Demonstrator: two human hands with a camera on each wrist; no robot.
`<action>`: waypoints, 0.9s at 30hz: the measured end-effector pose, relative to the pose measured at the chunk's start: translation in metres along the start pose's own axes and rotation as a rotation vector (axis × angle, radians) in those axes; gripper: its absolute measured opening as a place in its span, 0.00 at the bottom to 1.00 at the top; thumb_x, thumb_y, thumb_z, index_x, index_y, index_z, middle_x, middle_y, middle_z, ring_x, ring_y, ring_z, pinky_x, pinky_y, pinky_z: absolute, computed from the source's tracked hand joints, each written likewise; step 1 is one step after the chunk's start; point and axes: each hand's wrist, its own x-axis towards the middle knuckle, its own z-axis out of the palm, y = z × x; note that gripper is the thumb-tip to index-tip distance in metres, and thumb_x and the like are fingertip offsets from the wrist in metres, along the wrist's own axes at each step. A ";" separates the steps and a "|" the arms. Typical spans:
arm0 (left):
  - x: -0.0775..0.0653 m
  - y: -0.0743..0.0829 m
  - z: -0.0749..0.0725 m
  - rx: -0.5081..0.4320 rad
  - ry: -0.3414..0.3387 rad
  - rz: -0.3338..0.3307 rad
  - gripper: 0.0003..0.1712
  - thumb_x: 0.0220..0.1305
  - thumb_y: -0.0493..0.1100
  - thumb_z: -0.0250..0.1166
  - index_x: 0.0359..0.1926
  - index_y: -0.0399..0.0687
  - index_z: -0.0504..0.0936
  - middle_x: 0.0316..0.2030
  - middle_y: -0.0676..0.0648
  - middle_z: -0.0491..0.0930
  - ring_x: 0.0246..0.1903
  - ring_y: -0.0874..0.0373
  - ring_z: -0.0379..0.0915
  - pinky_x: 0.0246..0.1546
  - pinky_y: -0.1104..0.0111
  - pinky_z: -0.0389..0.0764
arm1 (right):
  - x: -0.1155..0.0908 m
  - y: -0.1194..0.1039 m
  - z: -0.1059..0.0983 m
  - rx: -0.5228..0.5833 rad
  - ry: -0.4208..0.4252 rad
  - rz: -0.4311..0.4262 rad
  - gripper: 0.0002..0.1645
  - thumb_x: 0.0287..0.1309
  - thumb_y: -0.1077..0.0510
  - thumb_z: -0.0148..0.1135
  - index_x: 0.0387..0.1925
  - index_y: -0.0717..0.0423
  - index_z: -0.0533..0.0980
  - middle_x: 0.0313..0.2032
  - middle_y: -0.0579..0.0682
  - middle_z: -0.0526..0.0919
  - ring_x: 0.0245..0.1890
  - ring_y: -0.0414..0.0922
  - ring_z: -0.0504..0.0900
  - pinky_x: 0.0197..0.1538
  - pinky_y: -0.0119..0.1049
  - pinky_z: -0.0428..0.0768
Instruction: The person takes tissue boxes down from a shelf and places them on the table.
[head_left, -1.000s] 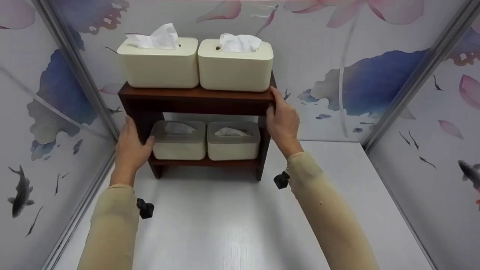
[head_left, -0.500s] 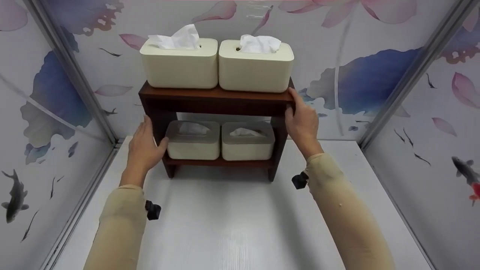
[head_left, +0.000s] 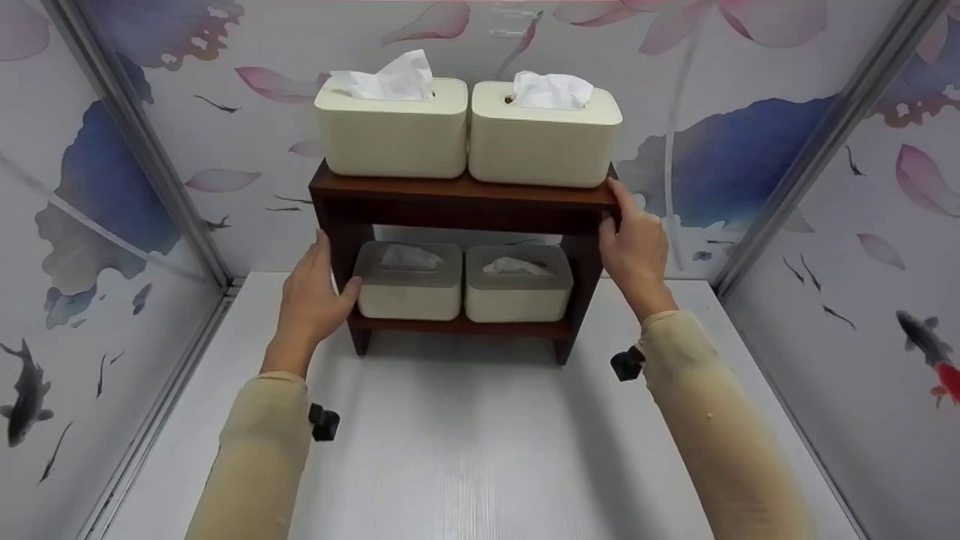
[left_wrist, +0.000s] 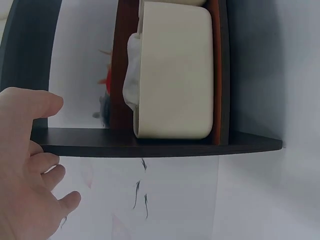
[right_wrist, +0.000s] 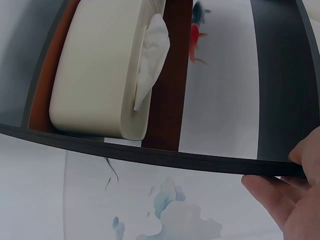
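A dark red-brown two-tier wooden shelf [head_left: 457,193] stands at the back of the white table in the head view. Two cream tissue boxes [head_left: 397,144] sit side by side on its top board, white tissue poking out of each. On the lower board are two more tissue boxes [head_left: 517,303], their upper parts shaded. My left hand [head_left: 309,300] grips the left side panel, thumb inside and fingers outside, as the left wrist view shows. At the upper right corner my right hand [head_left: 637,244] holds the other side panel [right_wrist: 200,164], its fingers bent round the edge.
White walls [head_left: 750,67] printed with lotus petals, blue leaves and fish enclose the table on three sides. Metal posts [head_left: 165,180] mark the corners. The white table top [head_left: 450,442] extends toward me in front of the shelf.
Both hands and the shelf, with all its tissue boxes, have shifted to the right along the back wall. The hands keep their hold; the view has turned slightly.
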 end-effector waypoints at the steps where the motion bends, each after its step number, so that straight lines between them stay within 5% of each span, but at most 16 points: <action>1: 0.000 0.000 0.000 0.000 -0.004 0.000 0.47 0.68 0.49 0.55 0.76 0.33 0.40 0.74 0.31 0.51 0.74 0.37 0.48 0.72 0.46 0.54 | 0.000 0.001 -0.001 -0.003 0.001 0.001 0.30 0.64 0.61 0.53 0.67 0.44 0.70 0.52 0.64 0.82 0.40 0.66 0.82 0.39 0.59 0.77; 7: -0.001 0.000 -0.006 0.039 -0.006 -0.001 0.46 0.68 0.47 0.55 0.76 0.36 0.41 0.73 0.31 0.52 0.73 0.37 0.49 0.71 0.44 0.54 | 0.000 0.002 -0.008 -0.009 -0.073 -0.007 0.30 0.67 0.58 0.54 0.69 0.44 0.66 0.57 0.62 0.80 0.47 0.66 0.82 0.47 0.59 0.78; 15: 0.006 0.011 -0.027 0.124 0.137 0.093 0.46 0.67 0.42 0.58 0.78 0.46 0.41 0.77 0.39 0.42 0.73 0.38 0.48 0.71 0.44 0.54 | 0.008 0.009 -0.041 0.000 -0.429 -0.023 0.47 0.67 0.53 0.56 0.77 0.48 0.41 0.68 0.64 0.66 0.60 0.62 0.75 0.61 0.58 0.72; 22: 0.019 0.032 -0.035 0.276 0.132 0.151 0.45 0.69 0.43 0.56 0.78 0.48 0.41 0.78 0.45 0.40 0.77 0.45 0.37 0.74 0.46 0.45 | 0.020 0.004 -0.077 -0.060 -0.418 -0.020 0.54 0.63 0.41 0.59 0.78 0.47 0.38 0.75 0.60 0.52 0.73 0.62 0.54 0.71 0.64 0.55; 27: 0.024 0.038 -0.036 0.308 0.111 0.144 0.44 0.69 0.43 0.57 0.78 0.46 0.42 0.78 0.43 0.43 0.77 0.46 0.37 0.74 0.45 0.45 | 0.032 -0.010 -0.093 -0.133 -0.456 -0.076 0.57 0.59 0.34 0.60 0.77 0.46 0.39 0.76 0.58 0.46 0.75 0.63 0.49 0.71 0.68 0.48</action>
